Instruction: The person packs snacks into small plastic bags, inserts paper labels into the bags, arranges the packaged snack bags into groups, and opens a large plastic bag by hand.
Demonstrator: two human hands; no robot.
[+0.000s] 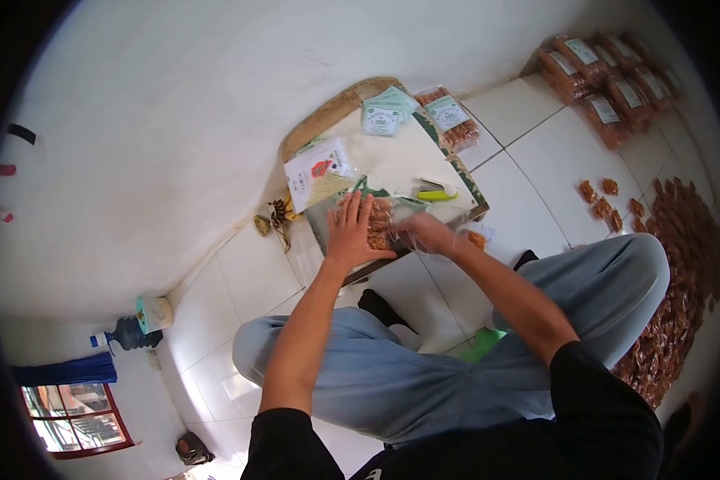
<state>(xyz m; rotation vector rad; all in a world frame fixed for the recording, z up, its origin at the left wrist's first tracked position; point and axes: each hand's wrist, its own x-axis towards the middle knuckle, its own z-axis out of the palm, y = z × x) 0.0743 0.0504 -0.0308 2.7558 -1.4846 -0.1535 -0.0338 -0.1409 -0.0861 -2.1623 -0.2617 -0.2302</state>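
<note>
On the low table, a clear plastic bag holds brown snack pieces in rows. My left hand presses flat on the bag's left side, its fingers spread. At the bag's other end, my right hand is closed on loose clear plastic. Its fingertips are partly hidden. Just beyond it lies a yellow-green stapler. A white printed packet lies beyond my left hand, and printed labels are stacked at the far side. A filled, labelled snack bag rests by the table's far right corner.
Filled labelled bags are piled at the far right by the wall. Many small brown packets are heaped on the tiled floor right of my knee, with several loose ones nearby. Bananas lie left of the table.
</note>
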